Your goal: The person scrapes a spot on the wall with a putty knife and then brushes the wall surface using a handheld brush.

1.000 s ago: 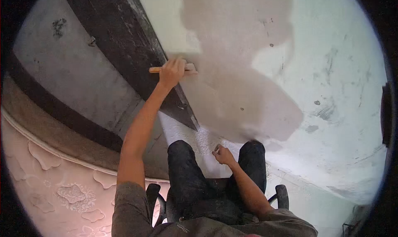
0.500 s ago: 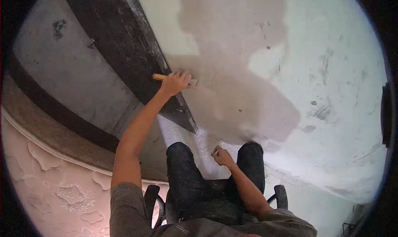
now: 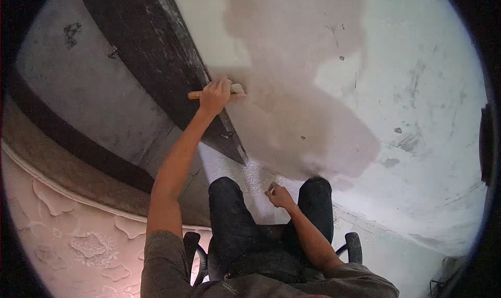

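My left hand is wrapped round a scraper with an orange-brown wooden handle and a pale flat blade. The handle sticks out to the left of the fist, across the edge of a dark wooden frame. On the right, the blade is at the wall, by the border of a large damp-looking brownish patch. My right hand is curled up between my knees, close to the right thigh. Its fingers are closed, and whatever may be in them is too small to make out.
The dark frame runs down from the upper left to the floor. Whitish crumbs lie on the floor at the wall's foot. Chair armrests flank my legs. A pink patterned mattress is at lower left.
My left hand has shifted slightly left and up the wall with the scraper, whose blade has turned to show more of its face. My right hand has stayed in place.
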Action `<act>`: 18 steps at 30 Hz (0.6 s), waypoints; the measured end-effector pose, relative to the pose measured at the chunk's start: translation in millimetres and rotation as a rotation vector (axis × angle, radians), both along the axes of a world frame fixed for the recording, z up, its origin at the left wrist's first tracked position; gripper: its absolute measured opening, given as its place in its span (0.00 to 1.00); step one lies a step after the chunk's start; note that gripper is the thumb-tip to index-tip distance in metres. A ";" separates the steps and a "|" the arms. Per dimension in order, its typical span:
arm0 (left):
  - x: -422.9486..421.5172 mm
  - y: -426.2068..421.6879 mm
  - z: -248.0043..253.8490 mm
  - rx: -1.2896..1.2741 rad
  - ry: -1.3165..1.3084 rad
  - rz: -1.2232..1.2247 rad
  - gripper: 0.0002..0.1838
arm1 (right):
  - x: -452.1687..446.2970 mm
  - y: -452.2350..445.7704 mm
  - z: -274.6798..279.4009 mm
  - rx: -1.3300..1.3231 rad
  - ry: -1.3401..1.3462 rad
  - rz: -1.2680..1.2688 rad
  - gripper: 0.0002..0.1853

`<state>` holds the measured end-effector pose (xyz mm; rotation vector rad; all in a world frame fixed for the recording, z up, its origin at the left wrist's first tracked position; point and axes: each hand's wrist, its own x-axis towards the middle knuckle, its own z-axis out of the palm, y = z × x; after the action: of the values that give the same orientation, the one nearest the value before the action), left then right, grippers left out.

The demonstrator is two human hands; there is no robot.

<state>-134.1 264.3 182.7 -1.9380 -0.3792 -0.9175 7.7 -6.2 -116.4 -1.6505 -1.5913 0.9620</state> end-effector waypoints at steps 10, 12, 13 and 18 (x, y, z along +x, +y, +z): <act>2.4 -15.7 17.1 -0.007 0.087 0.001 0.24 | -0.6 -0.3 8.5 -0.092 0.020 -0.011 0.17; 2.0 -15.2 22.1 -0.046 0.054 0.019 0.23 | -0.4 -1.0 2.6 -0.012 0.009 -0.002 0.15; 3.2 -15.2 23.7 -0.087 0.024 0.035 0.23 | 0.4 -1.3 -0.5 0.064 0.001 0.006 0.14; 0.8 -19.1 11.3 -0.082 0.123 0.046 0.23 | 3.7 -4.0 14.2 -0.040 0.028 0.000 0.14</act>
<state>-133.3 245.1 194.1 -2.0413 -0.3928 -0.7590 11.3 -10.3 -102.2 -1.6563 -1.5628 1.0188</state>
